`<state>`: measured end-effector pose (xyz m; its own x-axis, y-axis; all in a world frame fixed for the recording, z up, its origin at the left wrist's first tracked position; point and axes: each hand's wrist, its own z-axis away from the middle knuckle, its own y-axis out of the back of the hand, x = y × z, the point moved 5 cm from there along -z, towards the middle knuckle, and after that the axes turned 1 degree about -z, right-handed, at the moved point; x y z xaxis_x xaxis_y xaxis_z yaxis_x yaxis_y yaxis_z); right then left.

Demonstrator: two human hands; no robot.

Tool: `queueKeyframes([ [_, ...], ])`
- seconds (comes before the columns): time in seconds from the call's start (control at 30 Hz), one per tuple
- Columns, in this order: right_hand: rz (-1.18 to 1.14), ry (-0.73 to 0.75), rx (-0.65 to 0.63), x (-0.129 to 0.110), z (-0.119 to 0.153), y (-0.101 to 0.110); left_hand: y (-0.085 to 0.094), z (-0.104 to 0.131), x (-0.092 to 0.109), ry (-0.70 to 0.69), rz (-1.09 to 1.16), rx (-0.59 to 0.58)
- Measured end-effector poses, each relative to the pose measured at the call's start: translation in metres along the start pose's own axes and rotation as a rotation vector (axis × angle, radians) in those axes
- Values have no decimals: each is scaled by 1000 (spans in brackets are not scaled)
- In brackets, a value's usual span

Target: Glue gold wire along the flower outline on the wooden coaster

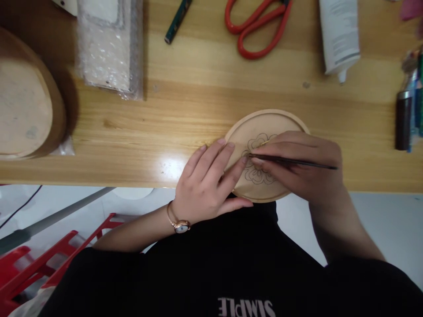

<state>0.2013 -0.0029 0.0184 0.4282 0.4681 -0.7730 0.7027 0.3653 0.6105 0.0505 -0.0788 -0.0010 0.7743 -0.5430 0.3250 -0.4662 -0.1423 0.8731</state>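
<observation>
A round, pale wooden plate with a raised rim lies at the table's front edge, its near side reaching over it. Dark outlines of a flower are drawn on its face. My left hand grips the plate's left side, fingers on top and thumb along the near rim. My right hand pinches a slender dark tool, which looks like a fine paintbrush, its tip on the drawing near my left index finger. A small gold-coloured sliver shows beside my right fingers; I cannot make out what it is.
Beyond the plate are red-handled scissors, a dark green pencil-like stick and a white tube. Bubble-wrapped pieces and a round wooden box stand left. Dark-handled tools lie right. Red stools stand below.
</observation>
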Motion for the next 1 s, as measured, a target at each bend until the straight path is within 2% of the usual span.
queueKeyframes([
  [0.23, -5, 64, 20, 0, 0, 0, 1, -1, -1, 7, 16, -23],
  [0.53, 23, 6, 50, 0, 2, -2, 0, 0, 0, -12, -27, -20],
  [0.77, 66, -56, 164, -4, 10, -6, 1, -1, 0, -32, -66, -6],
  [0.87, 65, -74, 150, -4, 10, -6, 1, -1, 0, -34, -71, -1],
  [1.0, 36, -26, 109, -5, 7, -5, 1, -1, 0, -34, -63, 7],
])
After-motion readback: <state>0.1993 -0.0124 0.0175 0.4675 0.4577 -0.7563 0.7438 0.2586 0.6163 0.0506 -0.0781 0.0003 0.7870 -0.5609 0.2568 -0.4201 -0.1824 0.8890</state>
